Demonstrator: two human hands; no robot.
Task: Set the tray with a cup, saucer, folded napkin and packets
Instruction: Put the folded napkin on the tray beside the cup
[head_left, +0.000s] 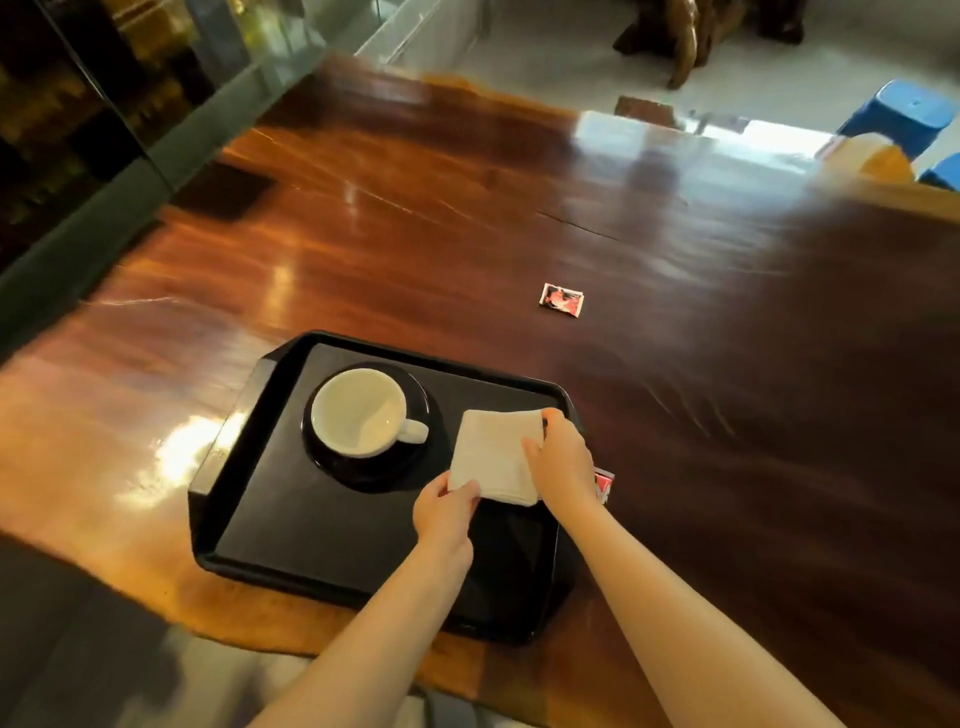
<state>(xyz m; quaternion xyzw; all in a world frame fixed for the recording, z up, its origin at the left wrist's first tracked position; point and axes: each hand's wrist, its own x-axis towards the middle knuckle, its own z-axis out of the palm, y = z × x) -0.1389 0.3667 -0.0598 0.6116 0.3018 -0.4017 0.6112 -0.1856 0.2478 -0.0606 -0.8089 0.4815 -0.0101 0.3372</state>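
A black tray (270, 519) lies on the wooden table near its front edge. On the tray's left half a white cup (358, 410) stands on a dark saucer (374, 470). A folded white napkin (493, 457) rests on the tray's right half. My left hand (447, 506) pinches the napkin's near left corner. My right hand (561, 457) holds its right edge. A red packet (563, 300) lies on the table beyond the tray. Another red packet (604, 483) shows partly behind my right wrist, just off the tray's right rim.
The glossy wooden table (467, 234) stretches far and right. A dark glass cabinet (78, 104) runs along the left. Blue plastic stools (904, 119) stand at the far right, wooden furniture (691, 36) on the floor beyond.
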